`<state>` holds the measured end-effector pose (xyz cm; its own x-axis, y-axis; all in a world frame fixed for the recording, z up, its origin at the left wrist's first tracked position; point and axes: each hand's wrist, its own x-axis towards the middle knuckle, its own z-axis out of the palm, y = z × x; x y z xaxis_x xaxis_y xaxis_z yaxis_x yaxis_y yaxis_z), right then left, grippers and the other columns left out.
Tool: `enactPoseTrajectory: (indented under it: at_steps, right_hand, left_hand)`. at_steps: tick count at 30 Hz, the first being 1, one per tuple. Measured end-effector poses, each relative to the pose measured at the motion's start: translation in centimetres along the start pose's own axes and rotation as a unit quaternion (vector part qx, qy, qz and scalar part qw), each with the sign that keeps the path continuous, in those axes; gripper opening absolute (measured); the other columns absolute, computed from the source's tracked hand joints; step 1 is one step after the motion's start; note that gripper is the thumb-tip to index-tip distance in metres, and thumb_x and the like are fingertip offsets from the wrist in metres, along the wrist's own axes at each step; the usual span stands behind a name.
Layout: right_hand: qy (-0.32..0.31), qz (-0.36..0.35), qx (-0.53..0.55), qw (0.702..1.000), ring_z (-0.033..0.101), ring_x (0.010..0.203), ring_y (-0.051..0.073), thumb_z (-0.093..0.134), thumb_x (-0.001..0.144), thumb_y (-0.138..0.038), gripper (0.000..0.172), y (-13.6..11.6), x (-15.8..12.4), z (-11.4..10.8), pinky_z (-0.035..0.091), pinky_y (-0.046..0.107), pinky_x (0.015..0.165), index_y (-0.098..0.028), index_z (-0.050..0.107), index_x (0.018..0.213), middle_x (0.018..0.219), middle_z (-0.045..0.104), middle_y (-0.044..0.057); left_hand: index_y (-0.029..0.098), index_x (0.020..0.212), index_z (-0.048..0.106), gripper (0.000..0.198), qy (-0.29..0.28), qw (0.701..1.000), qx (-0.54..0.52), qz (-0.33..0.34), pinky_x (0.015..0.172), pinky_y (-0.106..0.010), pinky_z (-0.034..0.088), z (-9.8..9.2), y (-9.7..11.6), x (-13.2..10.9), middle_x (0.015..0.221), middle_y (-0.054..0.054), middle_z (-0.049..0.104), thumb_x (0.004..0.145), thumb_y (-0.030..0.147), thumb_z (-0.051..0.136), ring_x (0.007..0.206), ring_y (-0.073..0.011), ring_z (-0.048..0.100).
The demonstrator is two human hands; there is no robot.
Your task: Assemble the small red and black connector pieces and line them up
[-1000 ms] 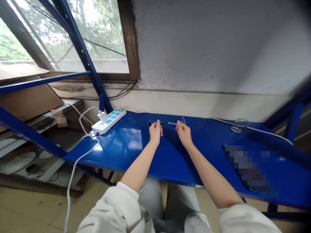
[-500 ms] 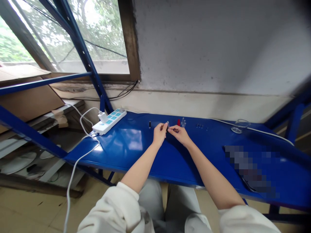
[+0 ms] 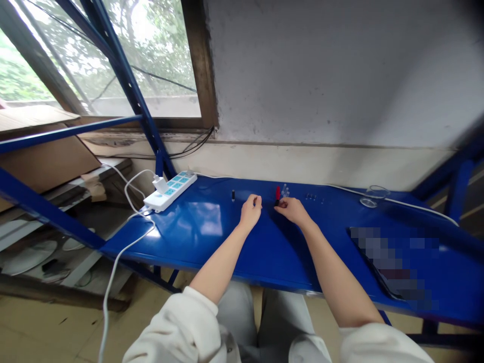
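Note:
My left hand point(image 3: 251, 210) is raised over the middle of the blue table, its fingers curled closed. Whatever lies in them is hidden or too small to name. To its right, my right hand point(image 3: 295, 210) has thumb and fingertips together at the foot of a small red object point(image 3: 278, 192) with a dark lower end. Whether the fingers grip it or something else cannot be made out. Just behind that hand stand several small clear tubes point(image 3: 285, 190). Left of my left hand, a small black cylinder point(image 3: 233, 194) stands upright.
Several tiny clear pieces point(image 3: 310, 196) lie right of the tubes. A clear round cup point(image 3: 368, 201) is farther right, near a white cable point(image 3: 419, 205). A white power strip point(image 3: 170, 190) occupies the left end of the blue table point(image 3: 181, 237). A blurred-out flat item point(image 3: 385, 262) lies front right.
My hands have parted. The right hand has moved right to the red object. A small clear tube seen between the hands is now out of sight, and my left hand stays near its place.

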<state>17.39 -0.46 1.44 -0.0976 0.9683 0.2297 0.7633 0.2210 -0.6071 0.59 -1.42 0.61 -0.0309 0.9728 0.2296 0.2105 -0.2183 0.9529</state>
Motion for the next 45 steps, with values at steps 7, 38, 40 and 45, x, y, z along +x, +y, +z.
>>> enactPoseTrajectory:
  at_steps: [7, 38, 40, 45]
  right_hand:
    - [0.061, 0.077, -0.068, 0.993, 0.056, 0.062, 0.015, 0.054, 0.069, -0.032, 0.014, 0.6, 0.0, 0.5, 0.031, 0.023, 0.05, -0.019, 0.06, 0.068, 0.067, 0.063, 0.003]
    - [0.042, 0.207, -0.141, 0.967, 0.062, 0.073, 0.022, 0.054, 0.071, -0.052, 0.035, 1.9, 0.3, 0.3, 0.041, 0.028, 0.055, -0.023, 0.069, 0.086, 0.066, 0.065, 0.005]
    - [0.033, 0.208, -0.151, 0.966, 0.062, 0.076, 0.023, 0.054, 0.071, -0.052, 0.037, 1.7, 0.2, 0.1, 0.042, 0.028, 0.058, -0.023, 0.068, 0.09, 0.072, 0.066, 0.006]
    - [-0.012, 0.214, -0.199, 0.956, 0.061, 0.083, 0.026, 0.055, 0.072, -0.048, 0.042, 0.5, -0.2, -0.9, 0.043, 0.031, 0.062, -0.016, 0.064, 0.097, 0.088, 0.065, 0.013]
  left_hand:
    - [0.019, 0.082, 0.055, 0.029, -0.025, 0.985, 0.144, 0.094, 0.062, -0.023, 0.037, 0.1, -0.3, -0.2, 0.065, -0.001, 0.059, 0.087, 0.035, 0.032, 0.062, -0.0133, 0.053]
    - [0.032, 0.133, 0.007, 0.078, 0.195, 0.937, -0.255, -0.138, 0.031, -0.017, 0.024, -1.8, -0.7, 2.0, 0.144, -0.013, 0.014, 0.07, 0.007, 0.044, 0.049, -0.0041, 0.055]
    - [0.032, 0.133, 0.006, 0.079, 0.186, 0.934, -0.264, -0.15, 0.031, -0.016, 0.026, -1.8, -0.8, 2.1, 0.143, -0.013, 0.014, 0.069, 0.007, 0.045, 0.056, -0.0071, 0.059]
    - [0.022, 0.128, 0.021, 0.066, 0.211, 0.915, -0.298, -0.17, 0.054, -0.018, 0.048, -1.8, -1.5, 2.6, 0.126, -0.015, 0.042, 0.071, 0.005, 0.051, 0.078, -0.0112, 0.061]
